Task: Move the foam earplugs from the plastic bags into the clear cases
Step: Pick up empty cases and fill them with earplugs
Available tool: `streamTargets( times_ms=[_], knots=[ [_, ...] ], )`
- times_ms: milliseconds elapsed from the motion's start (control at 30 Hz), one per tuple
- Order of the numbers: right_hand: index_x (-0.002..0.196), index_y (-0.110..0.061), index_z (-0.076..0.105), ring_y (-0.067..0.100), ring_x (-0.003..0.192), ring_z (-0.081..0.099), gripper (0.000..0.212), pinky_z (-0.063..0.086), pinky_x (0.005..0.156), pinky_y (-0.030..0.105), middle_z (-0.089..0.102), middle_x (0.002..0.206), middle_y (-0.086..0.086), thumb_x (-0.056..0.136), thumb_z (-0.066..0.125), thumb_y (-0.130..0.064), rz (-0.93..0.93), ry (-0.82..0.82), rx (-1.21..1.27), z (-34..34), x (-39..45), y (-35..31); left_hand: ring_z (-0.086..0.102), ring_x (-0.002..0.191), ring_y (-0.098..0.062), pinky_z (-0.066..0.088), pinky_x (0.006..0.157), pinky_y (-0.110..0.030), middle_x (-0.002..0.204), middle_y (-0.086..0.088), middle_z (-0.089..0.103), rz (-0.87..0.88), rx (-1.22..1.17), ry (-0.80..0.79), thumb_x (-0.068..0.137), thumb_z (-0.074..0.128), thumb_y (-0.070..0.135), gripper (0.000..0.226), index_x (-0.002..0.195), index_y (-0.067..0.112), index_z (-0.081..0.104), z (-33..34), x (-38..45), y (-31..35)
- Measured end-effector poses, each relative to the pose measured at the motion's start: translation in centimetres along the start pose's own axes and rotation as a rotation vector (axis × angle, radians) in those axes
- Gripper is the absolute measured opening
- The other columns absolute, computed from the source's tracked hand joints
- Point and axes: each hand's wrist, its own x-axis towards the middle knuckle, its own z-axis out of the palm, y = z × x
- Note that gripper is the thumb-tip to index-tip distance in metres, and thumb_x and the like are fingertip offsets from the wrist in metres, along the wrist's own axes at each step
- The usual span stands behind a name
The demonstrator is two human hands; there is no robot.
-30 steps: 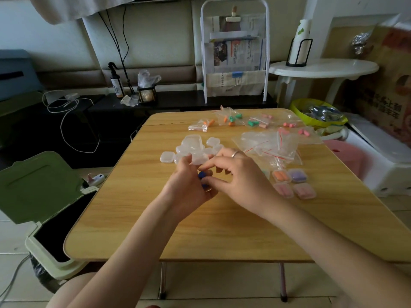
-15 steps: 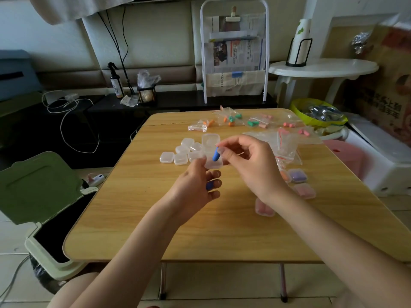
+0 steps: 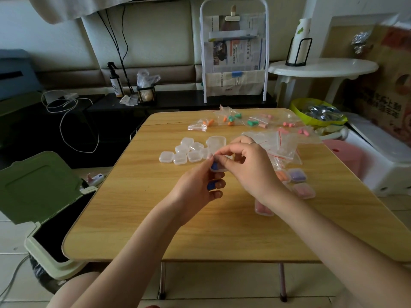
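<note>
The right hand point(image 3: 249, 167) has lowered its blue earplug point(image 3: 214, 166) into the open case point(image 3: 216, 152) the left hand point(image 3: 200, 185) holds.

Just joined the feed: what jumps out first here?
Both hands meet over the middle of the wooden table: the right hand presses a blue earplug into a clear case held by the left hand. Empty cases cluster behind; earplug bags lie at the far edge.

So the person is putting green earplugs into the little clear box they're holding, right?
Not quite. The head view shows the earplugs going into the little clear box are blue, not green. A second blue one sits in the left hand. The right hand helps hold the box.
</note>
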Motion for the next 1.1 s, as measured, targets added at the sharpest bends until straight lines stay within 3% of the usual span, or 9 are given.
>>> streamTargets(
  times_ms=[133, 300, 400, 500, 633, 767, 900, 1000, 1100],
  knots=[
    [0.101, -0.020, 0.074, 0.004, 0.082, 0.062, 0.017, 0.046, 0.075, 0.013, 0.060, 0.094, -0.008, 0.094, 0.059, -0.017, 0.020, -0.022, 0.149, -0.4, 0.0, 0.2, 0.037, 0.057, -0.009, 0.036, 0.056, -0.021, 0.063, 0.001, 0.041, -0.064, -0.266, 0.119, 0.102, 0.035, 0.028, 0.040, 0.099, 0.001, 0.066, -0.3, 0.5, 0.2],
    [0.091, -0.017, 0.075, -0.002, 0.077, 0.052, 0.010, 0.039, 0.067, 0.010, 0.055, 0.084, -0.014, 0.082, 0.072, -0.012, -0.147, -0.072, 0.031, -0.1, -0.4, 0.1, 0.061, 0.059, -0.017, 0.056, 0.063, -0.027, 0.077, -0.014, 0.063, -0.068, -0.537, 0.204, 0.102, 0.035, 0.022, 0.034, 0.094, -0.002, 0.057, -1.3, 0.9, 0.9],
    [0.099, -0.015, 0.076, -0.005, 0.092, 0.051, 0.019, 0.037, 0.079, 0.007, 0.058, 0.090, -0.008, 0.081, 0.073, -0.009, -0.259, -0.187, -0.112, 0.7, -1.0, 0.3, 0.066, 0.062, -0.020, 0.053, 0.060, -0.025, 0.074, -0.015, 0.070, -0.081, -0.491, 0.168, 0.102, 0.031, 0.024, 0.040, 0.093, -0.002, 0.061, -1.3, 0.8, 1.0],
    [0.104, -0.014, 0.074, 0.018, 0.104, 0.053, 0.022, 0.044, 0.090, 0.028, 0.060, 0.098, 0.002, 0.082, 0.071, -0.011, -0.302, -0.228, -0.222, 1.6, -1.3, 0.7, 0.065, 0.056, -0.016, 0.044, 0.061, -0.023, 0.074, -0.011, 0.071, -0.100, -0.451, 0.166, 0.102, 0.029, 0.026, 0.042, 0.098, 0.000, 0.062, -1.2, 0.7, 0.9],
    [0.100, -0.012, 0.072, 0.021, 0.101, 0.055, 0.017, 0.047, 0.087, 0.036, 0.062, 0.103, 0.002, 0.083, 0.070, -0.010, -0.317, -0.241, -0.250, 1.9, -1.4, 0.9, 0.057, 0.064, -0.017, 0.036, 0.065, -0.025, 0.083, -0.011, 0.069, -0.095, -0.421, 0.195, 0.101, 0.031, 0.025, 0.040, 0.099, 0.001, 0.063, -1.2, 0.8, 0.7],
    [0.097, -0.011, 0.069, 0.016, 0.091, 0.057, 0.013, 0.049, 0.080, 0.036, 0.065, 0.096, 0.001, 0.084, 0.066, -0.010, -0.287, -0.258, -0.296, 1.8, -1.3, 1.0, 0.066, 0.065, -0.019, 0.048, 0.063, -0.024, 0.078, -0.010, 0.070, -0.106, -0.342, 0.189, 0.102, 0.028, 0.028, 0.045, 0.107, 0.001, 0.064, -1.5, 0.7, 0.6],
    [0.085, -0.009, 0.072, 0.003, 0.070, 0.057, 0.006, 0.047, 0.068, 0.015, 0.069, 0.080, -0.002, 0.082, 0.069, -0.005, -0.252, -0.094, -0.122, 1.0, -1.1, 0.4, 0.068, 0.085, -0.025, 0.051, 0.077, -0.031, 0.095, -0.018, 0.070, -0.102, -0.352, 0.218, 0.102, 0.028, 0.024, 0.042, 0.110, -0.003, 0.059, -1.6, 0.8, 0.6],
    [0.087, -0.007, 0.073, 0.007, 0.068, 0.059, 0.007, 0.049, 0.064, 0.017, 0.070, 0.079, -0.001, 0.082, 0.069, -0.003, -0.327, 0.121, -0.046, 0.2, -0.6, 0.1, 0.060, 0.113, -0.027, 0.044, 0.101, -0.036, 0.120, -0.021, 0.063, -0.112, -0.346, 0.208, 0.103, 0.028, 0.024, 0.041, 0.118, -0.004, 0.055, -1.8, 1.0, 0.4],
    [0.089, -0.007, 0.075, 0.012, 0.077, 0.064, 0.010, 0.050, 0.072, 0.020, 0.072, 0.084, 0.001, 0.081, 0.070, -0.003, -0.407, 0.162, -0.089, 0.2, -0.4, 0.4, 0.064, 0.109, -0.026, 0.050, 0.096, -0.035, 0.117, -0.020, 0.066, -0.125, -0.288, 0.128, 0.103, 0.029, 0.024, 0.041, 0.118, -0.003, 0.056, -1.3, 0.5, 0.5]
  ],
)
